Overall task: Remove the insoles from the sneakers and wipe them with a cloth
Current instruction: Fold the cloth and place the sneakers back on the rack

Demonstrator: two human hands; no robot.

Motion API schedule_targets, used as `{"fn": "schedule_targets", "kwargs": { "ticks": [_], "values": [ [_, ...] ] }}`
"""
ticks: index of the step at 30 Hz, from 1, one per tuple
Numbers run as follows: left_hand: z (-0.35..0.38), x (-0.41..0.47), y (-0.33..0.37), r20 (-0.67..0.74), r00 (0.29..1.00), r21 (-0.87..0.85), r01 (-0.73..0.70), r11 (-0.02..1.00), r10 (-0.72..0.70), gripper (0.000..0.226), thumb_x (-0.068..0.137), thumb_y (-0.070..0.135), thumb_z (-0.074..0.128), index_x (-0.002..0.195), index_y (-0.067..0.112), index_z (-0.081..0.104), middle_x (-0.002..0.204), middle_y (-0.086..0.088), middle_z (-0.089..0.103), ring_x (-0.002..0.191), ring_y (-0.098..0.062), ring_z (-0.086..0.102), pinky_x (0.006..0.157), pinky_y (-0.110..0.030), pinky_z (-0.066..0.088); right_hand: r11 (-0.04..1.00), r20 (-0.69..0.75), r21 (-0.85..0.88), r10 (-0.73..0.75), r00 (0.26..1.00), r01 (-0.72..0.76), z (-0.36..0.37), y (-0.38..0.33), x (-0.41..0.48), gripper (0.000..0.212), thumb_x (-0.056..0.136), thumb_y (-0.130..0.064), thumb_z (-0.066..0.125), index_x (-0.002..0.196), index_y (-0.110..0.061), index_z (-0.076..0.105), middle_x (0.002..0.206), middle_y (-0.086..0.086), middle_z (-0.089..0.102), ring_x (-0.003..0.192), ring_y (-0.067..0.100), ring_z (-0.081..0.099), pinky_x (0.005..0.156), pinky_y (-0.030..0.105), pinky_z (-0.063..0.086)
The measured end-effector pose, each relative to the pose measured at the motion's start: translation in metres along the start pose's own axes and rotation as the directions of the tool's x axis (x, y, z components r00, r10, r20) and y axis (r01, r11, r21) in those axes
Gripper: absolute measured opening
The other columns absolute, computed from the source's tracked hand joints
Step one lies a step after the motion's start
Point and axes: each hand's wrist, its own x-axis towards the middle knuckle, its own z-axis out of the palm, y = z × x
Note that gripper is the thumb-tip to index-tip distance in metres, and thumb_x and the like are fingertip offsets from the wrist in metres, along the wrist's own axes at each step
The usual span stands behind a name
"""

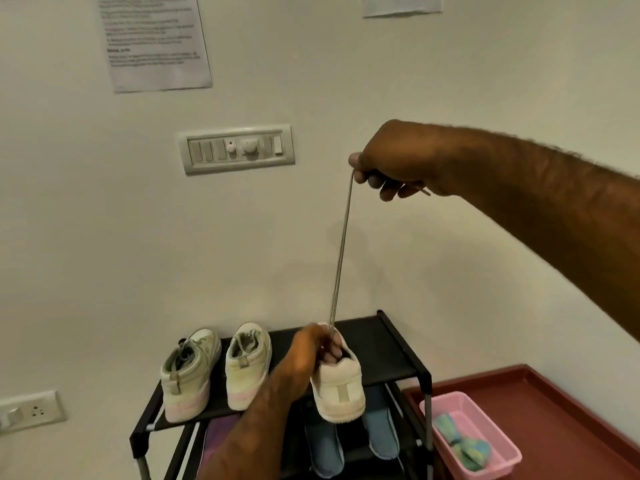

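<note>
Sneaker (341, 393), cream: held over black rack (388, 344); L hand (311, 351) gripping collar, fingers curled inside. R hand (394, 164) raised, pinching lace (341, 254), pulled taut. Insole prob. still inside; removal + wiping pending. 2 more sneakers (247, 365) on top shelf. Cloth (464, 441) in pink basket (485, 410). No brand visible; wall notices (156, 39) too blurred to read.

Open air left and right of the taut lace (341, 254), strung upward from the held sneaker (341, 386). Bare rack top (381, 344) to its right; two sneakers (188, 375) crowding the left. Pink basket (495, 427) just beside the rack.
</note>
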Motion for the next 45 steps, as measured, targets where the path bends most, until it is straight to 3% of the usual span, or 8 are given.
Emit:
{"fn": "schedule_targets", "kwargs": {
  "ticks": [4,14,19,29,33,37,40,45],
  "values": [
    [0.001,0.006,-0.005,-0.039,0.999,-0.040,0.006,0.999,-0.007,0.054,0.104,0.045,0.048,0.060,0.016,0.055,0.061,-0.006,0.054,0.060,-0.019,0.051,0.065,-0.033,0.042,0.996,-0.052,0.087,0.000,0.999,0.004,0.018,0.015,0.008,0.029,0.104,-0.032,0.050,0.082,-0.019,0.066,0.072,-0.004,0.060,0.063,0.014,0.059,0.067,0.028,0.043],
    [-0.015,0.014,-0.013,-0.082,0.994,0.344,-0.046,0.938,0.078,0.014,0.093,0.010,0.069,0.086,0.015,0.057,0.081,-0.002,0.061,0.074,-0.013,0.057,0.060,-0.023,0.042,0.995,0.073,0.098,0.018,0.997,-0.025,0.085,0.057,0.026,0.028,0.104,-0.034,0.050,0.086,-0.020,0.066,0.076,-0.005,0.062,0.065,0.013,0.061,0.069,0.030,0.043],
    [-0.020,0.020,-0.019,-0.051,0.996,0.433,-0.046,0.900,0.075,0.035,0.086,-0.002,0.071,0.075,0.020,0.045,0.073,0.001,0.052,0.067,-0.009,0.048,0.056,-0.019,0.038,0.996,0.154,0.070,0.047,0.987,-0.059,0.116,0.077,0.036,0.030,0.103,-0.035,0.050,0.084,-0.020,0.067,0.072,-0.006,0.062,0.060,0.012,0.060,0.068,0.029,0.043],
    [-0.025,0.027,0.015,0.209,0.977,0.647,-0.165,0.745,0.035,0.015,0.087,-0.006,0.061,0.088,0.010,0.060,0.091,-0.007,0.062,0.091,-0.020,0.059,0.084,-0.037,0.054,0.912,0.432,-0.411,0.214,0.876,-0.020,0.192,0.128,0.042,0.025,0.102,-0.026,0.057,0.092,-0.009,0.073,0.079,0.009,0.053,0.066,0.023,0.050,0.056,0.028,0.045],
    [-0.026,0.028,0.022,0.274,0.962,0.747,-0.196,0.635,-0.026,0.017,0.096,0.007,0.057,0.102,-0.004,0.068,0.097,-0.014,0.066,0.088,-0.017,0.054,0.077,-0.030,0.043,0.819,0.500,-0.564,0.237,0.833,0.106,0.223,0.140,0.039,0.027,0.100,-0.026,0.060,0.111,-0.003,0.069,0.088,0.009,0.062,0.081,0.024,0.057,0.057,0.029,0.045],
    [-0.027,0.028,0.013,0.282,0.956,0.809,-0.282,0.516,0.079,0.022,0.104,0.019,0.057,0.098,0.008,0.076,0.082,0.001,0.066,0.078,-0.011,0.054,0.069,-0.022,0.040,0.796,0.549,-0.593,0.289,0.784,0.122,0.228,0.140,0.036,0.025,0.100,-0.012,0.047,0.108,0.001,0.068,0.094,0.018,0.066,0.076,0.026,0.057,0.059,0.031,0.046],
    [-0.024,0.027,0.007,0.238,0.967,0.823,-0.249,0.510,0.089,0.019,0.098,0.019,0.066,0.110,0.011,0.079,0.089,0.003,0.071,0.089,-0.014,0.062,0.074,-0.021,0.047,0.859,0.514,-0.508,0.246,0.822,0.060,0.218,0.137,0.037,0.021,0.097,-0.004,0.056,0.108,0.002,0.073,0.083,0.014,0.067,0.068,0.022,0.056,0.053,0.026,0.044],
    [-0.019,0.033,0.003,0.039,0.997,0.738,-0.072,0.671,0.065,0.017,0.085,0.015,0.078,0.100,0.007,0.079,0.100,-0.008,0.077,0.103,-0.025,0.071,0.092,-0.044,0.059,0.926,0.323,-0.378,0.116,0.939,0.015,0.224,0.146,0.038,0.004,0.084,-0.012,0.079,0.086,-0.014,0.076,0.065,0.003,0.074,0.063,0.015,0.073,0.057,0.028,0.056]
  ]
}}
